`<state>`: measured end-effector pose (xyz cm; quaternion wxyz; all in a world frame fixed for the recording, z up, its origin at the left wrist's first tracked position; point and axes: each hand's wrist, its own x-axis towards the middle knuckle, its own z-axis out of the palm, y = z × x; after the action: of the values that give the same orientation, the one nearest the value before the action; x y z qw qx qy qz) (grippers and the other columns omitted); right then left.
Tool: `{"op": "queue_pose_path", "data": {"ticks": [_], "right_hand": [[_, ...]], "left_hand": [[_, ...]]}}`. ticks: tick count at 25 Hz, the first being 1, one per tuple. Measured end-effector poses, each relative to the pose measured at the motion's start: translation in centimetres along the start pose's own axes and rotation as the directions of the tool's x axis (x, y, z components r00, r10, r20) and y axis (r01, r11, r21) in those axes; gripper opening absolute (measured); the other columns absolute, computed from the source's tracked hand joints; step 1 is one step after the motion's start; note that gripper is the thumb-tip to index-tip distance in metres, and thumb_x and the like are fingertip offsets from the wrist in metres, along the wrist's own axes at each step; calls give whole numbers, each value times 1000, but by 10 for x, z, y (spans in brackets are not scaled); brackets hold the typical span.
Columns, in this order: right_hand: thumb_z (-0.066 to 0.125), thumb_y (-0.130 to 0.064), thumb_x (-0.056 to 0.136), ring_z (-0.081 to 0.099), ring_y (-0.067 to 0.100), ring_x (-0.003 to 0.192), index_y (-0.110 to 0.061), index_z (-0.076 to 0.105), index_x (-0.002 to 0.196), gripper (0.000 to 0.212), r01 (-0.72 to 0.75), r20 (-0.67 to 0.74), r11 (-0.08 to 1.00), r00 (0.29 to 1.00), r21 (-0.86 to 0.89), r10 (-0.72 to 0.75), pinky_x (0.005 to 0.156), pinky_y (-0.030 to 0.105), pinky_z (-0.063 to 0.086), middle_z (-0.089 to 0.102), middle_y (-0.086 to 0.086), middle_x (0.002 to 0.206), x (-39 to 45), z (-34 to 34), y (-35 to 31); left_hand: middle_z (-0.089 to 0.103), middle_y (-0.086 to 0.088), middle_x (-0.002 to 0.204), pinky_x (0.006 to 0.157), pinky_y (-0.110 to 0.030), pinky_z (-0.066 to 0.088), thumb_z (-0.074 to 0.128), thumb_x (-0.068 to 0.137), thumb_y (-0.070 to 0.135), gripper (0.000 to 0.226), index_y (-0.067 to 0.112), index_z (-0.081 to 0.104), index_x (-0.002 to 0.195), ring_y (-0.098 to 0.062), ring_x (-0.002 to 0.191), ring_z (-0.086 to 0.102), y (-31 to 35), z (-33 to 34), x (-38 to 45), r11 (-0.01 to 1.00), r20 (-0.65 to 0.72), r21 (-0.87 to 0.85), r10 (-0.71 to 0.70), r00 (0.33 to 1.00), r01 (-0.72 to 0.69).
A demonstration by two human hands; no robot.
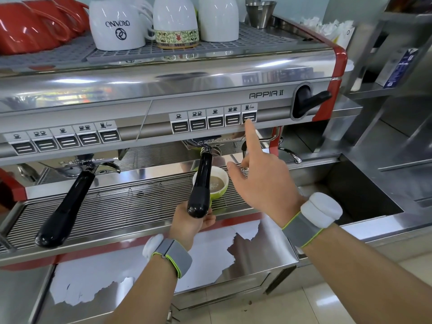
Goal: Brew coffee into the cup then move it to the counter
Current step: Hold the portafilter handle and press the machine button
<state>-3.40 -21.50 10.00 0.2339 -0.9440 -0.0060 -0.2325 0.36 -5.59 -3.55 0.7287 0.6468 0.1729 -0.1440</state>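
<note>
Coffee in green ceramic cup [218, 190] may overflow if my right hand [264, 183], forefinger out, misses stop button [249, 117]; left hand [189, 222] grips black portafilter handle [199, 185].

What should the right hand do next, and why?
Probably press the stop button and then draw back. The right hand has its index fingertip on that last button in the right-hand row, and the green cup on the drip tray already holds a good fill of coffee. The left hand holds the portafilter handle, so the cup is not yet free to lift.
</note>
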Motion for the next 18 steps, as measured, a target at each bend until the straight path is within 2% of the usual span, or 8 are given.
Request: {"op": "queue_pose_path", "data": {"ticks": [5,11,16,18], "right_hand": [[48,-40,85,54,15,48,-33,-3,149,82,-10,21,999,1000,-48,11,45,28,41,65,-7,62,2,0,0],[49,-43,84,55,12,46,-34,-6,149,86,-10,6,999,1000,-45,11,41,26,37,64,-7,59,0,-1,0],[50,-43,86,67,20,64,-39,5,149,78,79,-67,997,995,18,-78,55,33,53,72,-3,76,-7,3,18],[51,-42,86,68,20,75,-39,23,147,66,96,-96,994,991,44,-92,63,35,57,73,-2,83,-15,13,29]], "left_hand": [[69,-12,71,55,-27,58,63,89,2,5,3,67,87,-19,53,69,-3,-4,3,1000,21,1,12,1000,-12],[70,-13,73,58,-30,59,66,88,3,3,4,68,86,-22,56,71,-1,-6,2,1000,29,-3,-16,999,16],[69,-16,78,57,-29,60,64,90,3,4,3,66,93,-23,60,70,3,-7,-3,1000,44,0,-23,999,23],[69,-16,81,57,-28,59,62,91,4,10,1,65,100,-24,62,70,3,-6,-2,1000,48,12,-27,998,26]]}}
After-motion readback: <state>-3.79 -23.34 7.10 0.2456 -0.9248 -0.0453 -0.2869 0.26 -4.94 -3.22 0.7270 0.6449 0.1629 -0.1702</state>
